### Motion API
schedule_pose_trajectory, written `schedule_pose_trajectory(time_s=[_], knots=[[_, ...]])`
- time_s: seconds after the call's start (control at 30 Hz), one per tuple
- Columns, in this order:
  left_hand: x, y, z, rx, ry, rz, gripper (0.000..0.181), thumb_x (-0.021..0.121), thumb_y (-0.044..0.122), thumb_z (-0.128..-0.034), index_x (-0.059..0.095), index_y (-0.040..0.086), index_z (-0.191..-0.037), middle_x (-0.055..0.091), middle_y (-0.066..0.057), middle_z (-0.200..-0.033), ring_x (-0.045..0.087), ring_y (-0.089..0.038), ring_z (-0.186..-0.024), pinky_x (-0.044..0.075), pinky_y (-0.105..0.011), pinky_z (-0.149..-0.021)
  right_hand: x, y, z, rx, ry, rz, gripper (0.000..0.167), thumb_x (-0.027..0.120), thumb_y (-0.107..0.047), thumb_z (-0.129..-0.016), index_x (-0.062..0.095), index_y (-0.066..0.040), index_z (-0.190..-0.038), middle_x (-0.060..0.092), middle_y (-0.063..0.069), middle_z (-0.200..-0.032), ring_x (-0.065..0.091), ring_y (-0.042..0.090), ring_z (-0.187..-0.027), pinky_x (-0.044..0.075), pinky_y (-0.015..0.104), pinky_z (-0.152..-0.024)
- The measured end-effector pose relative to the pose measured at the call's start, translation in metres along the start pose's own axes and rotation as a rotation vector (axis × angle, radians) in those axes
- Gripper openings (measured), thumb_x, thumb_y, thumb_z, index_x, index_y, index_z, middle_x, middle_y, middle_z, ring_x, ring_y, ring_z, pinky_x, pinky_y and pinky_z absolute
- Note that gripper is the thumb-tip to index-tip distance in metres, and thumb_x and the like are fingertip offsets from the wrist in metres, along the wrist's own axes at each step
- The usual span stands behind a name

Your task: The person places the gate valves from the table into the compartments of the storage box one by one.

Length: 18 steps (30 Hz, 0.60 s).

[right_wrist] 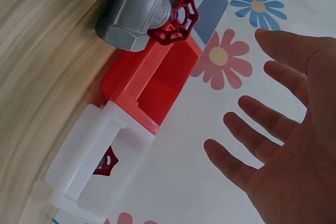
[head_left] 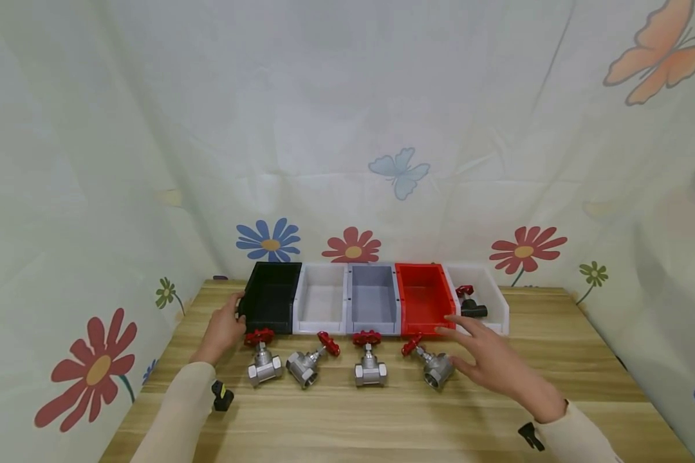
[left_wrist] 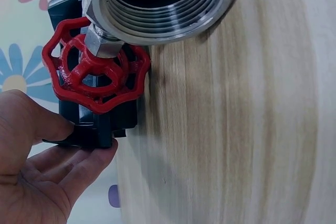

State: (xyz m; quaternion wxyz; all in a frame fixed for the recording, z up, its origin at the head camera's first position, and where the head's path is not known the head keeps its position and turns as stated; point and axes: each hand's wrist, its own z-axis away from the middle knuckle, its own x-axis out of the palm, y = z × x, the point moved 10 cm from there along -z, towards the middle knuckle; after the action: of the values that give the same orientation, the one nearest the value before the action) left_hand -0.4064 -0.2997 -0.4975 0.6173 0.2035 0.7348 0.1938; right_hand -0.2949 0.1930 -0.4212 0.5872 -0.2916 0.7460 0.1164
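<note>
My left hand [head_left: 222, 331] pinches the left side wall of a black bin [head_left: 269, 326], the thumb at the rim and the fingers on the outside. In the left wrist view, a red handwheel [left_wrist: 63, 90] partly covers that bin. Several steel valves with red handwheels lie before the bins: a leftmost valve [head_left: 264, 370], a tilted valve [head_left: 303, 368], a middle valve [head_left: 370, 373] and a rightmost valve [head_left: 438, 371]. My right hand [head_left: 495, 360] hovers beside the rightmost valve, near the red bin [head_left: 425, 326]. Its fingers are spread and hold nothing.
Joined to the black bin in one row are a white bin [head_left: 321, 325], a grey bin [head_left: 373, 328], the red bin and a right-hand white bin [head_left: 499, 325]. That last one contains a black-bodied valve [head_left: 473, 310] with a red handwheel. A flowered curtain [head_left: 324, 128] hangs behind the wooden table [head_left: 336, 424].
</note>
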Motion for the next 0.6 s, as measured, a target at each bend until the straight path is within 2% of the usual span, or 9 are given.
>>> schedule_pose_trajectory(time_s=[0.4, 0.6], knots=[[-0.001, 0.001, 0.000, 0.016, 0.010, 0.011, 0.058, 0.052, 0.003, -0.0922, 0.035, 0.002, -0.147, 0.060, -0.036, -0.124, 0.061, -0.048, -0.105, 0.049, -0.056, -0.087, 0.023, -0.008, -0.001, -0.042, -0.116, -0.057, 0.064, 0.080, -0.034, -0.081, 0.054, -0.034, -0.139, 0.051, 0.006, -0.144, 0.053, 0.028, -0.127, 0.052, 0.049, -0.095], [0.000, 0.000, 0.001, 0.010, 0.002, 0.013, 0.058, 0.052, 0.003, -0.0929, 0.034, 0.002, -0.148, 0.059, -0.036, -0.125, 0.061, -0.047, -0.106, 0.049, -0.056, -0.087, 0.033, -0.014, -0.001, -0.070, -0.151, -0.084, 0.066, 0.080, -0.031, -0.081, 0.052, -0.035, -0.141, 0.053, 0.005, -0.142, 0.054, 0.026, -0.124, 0.052, 0.048, -0.095]])
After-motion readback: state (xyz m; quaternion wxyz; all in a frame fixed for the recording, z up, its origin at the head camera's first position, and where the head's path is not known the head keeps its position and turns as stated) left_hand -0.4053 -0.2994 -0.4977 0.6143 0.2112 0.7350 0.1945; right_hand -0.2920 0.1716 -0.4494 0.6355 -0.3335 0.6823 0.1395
